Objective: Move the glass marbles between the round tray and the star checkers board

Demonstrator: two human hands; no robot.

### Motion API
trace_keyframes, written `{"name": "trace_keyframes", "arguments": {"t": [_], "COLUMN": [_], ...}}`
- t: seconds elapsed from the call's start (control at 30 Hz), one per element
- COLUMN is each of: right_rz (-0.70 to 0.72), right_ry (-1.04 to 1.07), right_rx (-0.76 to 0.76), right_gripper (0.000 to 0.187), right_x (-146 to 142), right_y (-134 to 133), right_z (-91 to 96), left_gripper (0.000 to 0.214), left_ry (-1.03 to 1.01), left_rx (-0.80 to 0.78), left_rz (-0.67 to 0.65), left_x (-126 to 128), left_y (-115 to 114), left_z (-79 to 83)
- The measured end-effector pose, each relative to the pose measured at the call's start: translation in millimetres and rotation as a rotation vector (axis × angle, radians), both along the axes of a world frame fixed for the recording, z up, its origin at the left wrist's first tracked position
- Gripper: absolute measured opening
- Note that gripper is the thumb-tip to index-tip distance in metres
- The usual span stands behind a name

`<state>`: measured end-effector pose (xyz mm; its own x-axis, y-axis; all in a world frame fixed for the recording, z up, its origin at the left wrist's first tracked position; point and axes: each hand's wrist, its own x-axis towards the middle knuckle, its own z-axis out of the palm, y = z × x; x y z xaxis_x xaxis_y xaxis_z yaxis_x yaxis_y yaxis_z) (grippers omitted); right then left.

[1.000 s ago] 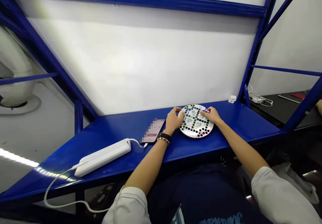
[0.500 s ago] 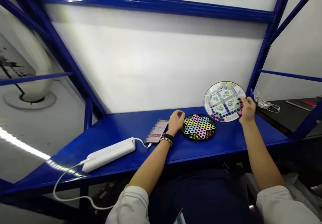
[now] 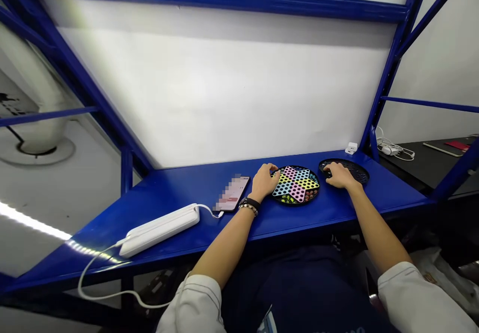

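A round Chinese checkers board (image 3: 295,185) with a pink, yellow and blue star of holes lies flat on the blue table; small coloured pieces show around the star. My left hand (image 3: 265,179), with dark and beaded bracelets on the wrist, has its curled fingers closed on the board's left rim. To the right, a black round disc (image 3: 357,169) rests on the table, dark side up. My right hand (image 3: 340,175) lies over its front left part, thumb and fingers apart; the fingertips are partly hidden.
A phone (image 3: 234,193) on a white cable lies left of my left hand. A long white power strip (image 3: 160,230) sits near the front edge. A small white adapter (image 3: 351,148) stands behind the disc. Blue frame posts rise at both sides, before a white wall (image 3: 224,88).
My right hand has lowered the raised disc, printed with a colourful game, onto the table, where its black side now shows. My left fingers have come onto the checkers board's rim.
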<state>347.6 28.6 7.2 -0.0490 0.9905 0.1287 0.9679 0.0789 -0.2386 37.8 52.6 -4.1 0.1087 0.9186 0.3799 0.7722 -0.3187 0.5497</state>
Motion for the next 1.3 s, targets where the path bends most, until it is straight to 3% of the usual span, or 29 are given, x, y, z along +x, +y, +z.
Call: {"name": "trace_keyframes", "arguments": {"t": [0.2, 0.4, 0.7, 1.3], "right_rz": [0.127, 0.056, 0.110, 0.099], "right_ry": [0.157, 0.343, 0.078, -0.163], "right_rx": [-0.093, 0.056, -0.051, -0.131], "right_gripper": [0.032, 0.033, 0.045, 0.048], "right_x": [4, -13, -45, -60], "right_y": [5, 2, 0, 20], "right_z": [-5.6, -3.9, -7.9, -3.4], "left_gripper": [0.017, 0.019, 0.019, 0.019], "left_ry": [0.010, 0.014, 0.037, 0.039], "left_rx": [0.025, 0.017, 0.006, -0.019], "left_rz": [-0.015, -0.048, -0.059, -0.064], "left_x": [1, 0, 0, 1], "left_y": [1, 3, 3, 0], "left_z": [-1.0, -4.0, -5.3, -2.8]}}
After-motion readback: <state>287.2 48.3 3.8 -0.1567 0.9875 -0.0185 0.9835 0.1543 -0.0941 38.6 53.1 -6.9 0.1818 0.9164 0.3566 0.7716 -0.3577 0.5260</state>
